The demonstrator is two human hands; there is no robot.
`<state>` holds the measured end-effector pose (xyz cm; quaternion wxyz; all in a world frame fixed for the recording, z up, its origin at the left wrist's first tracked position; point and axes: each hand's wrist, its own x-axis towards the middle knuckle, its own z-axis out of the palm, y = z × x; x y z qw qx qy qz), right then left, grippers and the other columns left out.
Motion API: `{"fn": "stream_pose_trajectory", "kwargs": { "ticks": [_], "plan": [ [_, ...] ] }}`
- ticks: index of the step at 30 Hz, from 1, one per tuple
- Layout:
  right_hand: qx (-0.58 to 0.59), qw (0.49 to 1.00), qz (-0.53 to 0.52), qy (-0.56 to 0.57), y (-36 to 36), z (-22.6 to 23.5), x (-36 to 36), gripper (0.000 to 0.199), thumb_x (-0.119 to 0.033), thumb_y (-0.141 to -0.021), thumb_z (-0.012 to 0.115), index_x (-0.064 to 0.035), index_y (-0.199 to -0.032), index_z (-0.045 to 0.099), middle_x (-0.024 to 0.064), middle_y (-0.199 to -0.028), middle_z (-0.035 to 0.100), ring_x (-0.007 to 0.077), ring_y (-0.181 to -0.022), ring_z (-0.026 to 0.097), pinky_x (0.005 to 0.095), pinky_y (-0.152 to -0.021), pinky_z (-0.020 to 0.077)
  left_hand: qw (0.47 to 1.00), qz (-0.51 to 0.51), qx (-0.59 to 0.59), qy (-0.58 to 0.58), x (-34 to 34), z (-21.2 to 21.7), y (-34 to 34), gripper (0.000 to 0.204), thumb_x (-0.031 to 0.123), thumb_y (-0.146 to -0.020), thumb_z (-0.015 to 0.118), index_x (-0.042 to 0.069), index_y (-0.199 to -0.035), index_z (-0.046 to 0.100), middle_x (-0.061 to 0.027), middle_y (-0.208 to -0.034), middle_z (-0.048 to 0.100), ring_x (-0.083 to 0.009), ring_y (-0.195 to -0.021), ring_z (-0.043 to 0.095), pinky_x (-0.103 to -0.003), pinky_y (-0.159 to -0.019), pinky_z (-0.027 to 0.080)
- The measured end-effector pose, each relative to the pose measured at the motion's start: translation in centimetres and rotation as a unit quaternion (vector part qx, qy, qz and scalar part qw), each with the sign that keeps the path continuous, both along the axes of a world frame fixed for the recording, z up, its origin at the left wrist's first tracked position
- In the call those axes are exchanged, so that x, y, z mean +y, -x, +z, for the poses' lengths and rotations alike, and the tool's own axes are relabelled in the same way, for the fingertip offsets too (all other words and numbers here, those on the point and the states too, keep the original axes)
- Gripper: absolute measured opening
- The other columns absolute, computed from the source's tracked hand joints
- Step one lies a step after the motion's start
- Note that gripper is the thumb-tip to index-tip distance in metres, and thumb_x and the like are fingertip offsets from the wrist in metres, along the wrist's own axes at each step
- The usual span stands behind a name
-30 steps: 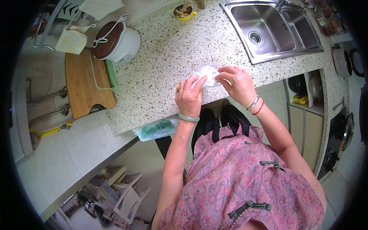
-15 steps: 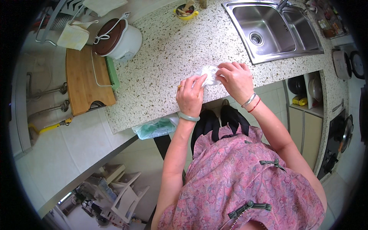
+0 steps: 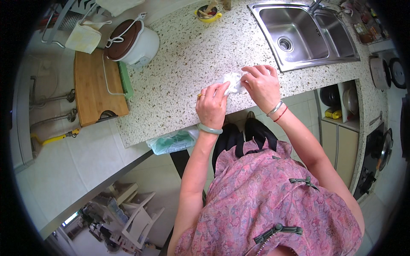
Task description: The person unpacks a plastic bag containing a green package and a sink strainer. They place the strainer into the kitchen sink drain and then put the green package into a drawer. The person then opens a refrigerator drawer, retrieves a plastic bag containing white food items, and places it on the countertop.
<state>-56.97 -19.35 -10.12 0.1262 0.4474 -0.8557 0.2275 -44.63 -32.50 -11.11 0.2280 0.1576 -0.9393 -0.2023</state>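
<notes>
A crumpled, thin white plastic bag (image 3: 233,82), partly see-through, is bunched up just above the speckled counter (image 3: 179,64). My left hand (image 3: 211,105), with a gold ring and a pale green bangle, pinches its near left side between thumb and fingers. On its right edge, my right hand (image 3: 264,89) grips with thumb and index finger, while the other fingers are raised and curved. Part of the bag is hidden behind my fingertips.
A double steel sink (image 3: 294,32) is set into the counter at the far right. To the left stand a white cooker (image 3: 143,47) with a brown lid and a wooden board (image 3: 92,91). A small yellow pot (image 3: 208,15) sits at the back. Greenish plastic bags (image 3: 173,142) hang below the front edge.
My right hand has shifted slightly up and left, with its outer fingers lifted a little more. My left hand stays almost in place on the bag.
</notes>
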Motion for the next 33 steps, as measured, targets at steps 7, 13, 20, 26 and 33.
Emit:
{"fn": "stream_pose_trajectory", "kwargs": {
  "ticks": [7, 13, 20, 26, 33],
  "plan": [
    [-0.14, 0.985, 0.015, 0.103, 0.4, 0.3, 0.5, 0.011, -0.018, -0.076, 0.07, -0.0103, -0.077, 0.063, -0.0012, -0.099, 0.067, 0.0193, -0.089, 0.061, 0.0369, -0.084, 0.0433, 1.0, 0.009, -0.008, 0.007, -0.3, -0.3, -0.2, 0.042, 0.011, -0.069, 0.074, 0.022, -0.109, 0.066, 0.002, -0.098, 0.06, -0.0196, -0.088, 0.059, -0.034, -0.075, 0.05],
    [-0.57, 0.771, 0.018, 0.282, 1.5, 0.3, 1.1, 0.015, -0.016, -0.086, 0.067, -0.0014, -0.085, 0.065, 0.0051, -0.093, 0.068, 0.0112, -0.084, 0.062, 0.0265, -0.073, 0.0476, 1.0, 0.028, -0.006, -0.006, -0.7, 0.0, 0.0, 0.037, 0.013, -0.071, 0.074, 0.02, -0.107, 0.067, -0.0001, -0.098, 0.062, -0.0212, -0.087, 0.06, -0.034, -0.075, 0.05],
    [-0.658, 0.676, -0.007, 0.331, 2.0, 1.0, 1.4, 0.015, -0.018, -0.093, 0.06, -0.0037, -0.095, 0.061, 0.0067, -0.1, 0.067, 0.0104, -0.089, 0.061, 0.0252, -0.083, 0.0484, 0.999, 0.038, 0.01, -0.019, -0.9, 0.3, 0.2, 0.037, 0.01, -0.071, 0.075, 0.018, -0.107, 0.068, -0.001, -0.096, 0.063, -0.0216, -0.086, 0.06, -0.033, -0.075, 0.05],
    [-0.631, 0.658, -0.004, 0.41, 2.0, 1.6, 0.7, 0.015, -0.017, -0.092, 0.061, -0.0025, -0.096, 0.059, 0.0056, -0.092, 0.066, 0.0108, -0.082, 0.062, 0.0256, -0.08, 0.0509, 0.999, 0.036, 0.025, -0.001, -1.1, 0.2, 0.3, 0.036, 0.009, -0.071, 0.074, 0.018, -0.106, 0.068, -0.0006, -0.095, 0.063, -0.0211, -0.085, 0.06, -0.033, -0.074, 0.05],
    [-0.589, 0.63, -0.03, 0.505, 2.3, 1.8, 0.4, 0.016, -0.018, -0.092, 0.061, -0.003, -0.097, 0.058, 0.0036, -0.089, 0.064, 0.01, -0.078, 0.06, 0.0261, -0.076, 0.0511, 0.997, 0.052, 0.048, 0.04, -1.9, -0.1, 0.0, 0.04, 0.006, -0.07, 0.074, 0.019, -0.107, 0.067, 0.0002, -0.095, 0.062, -0.0208, -0.085, 0.06, -0.033, -0.074, 0.05]
  ]
}}
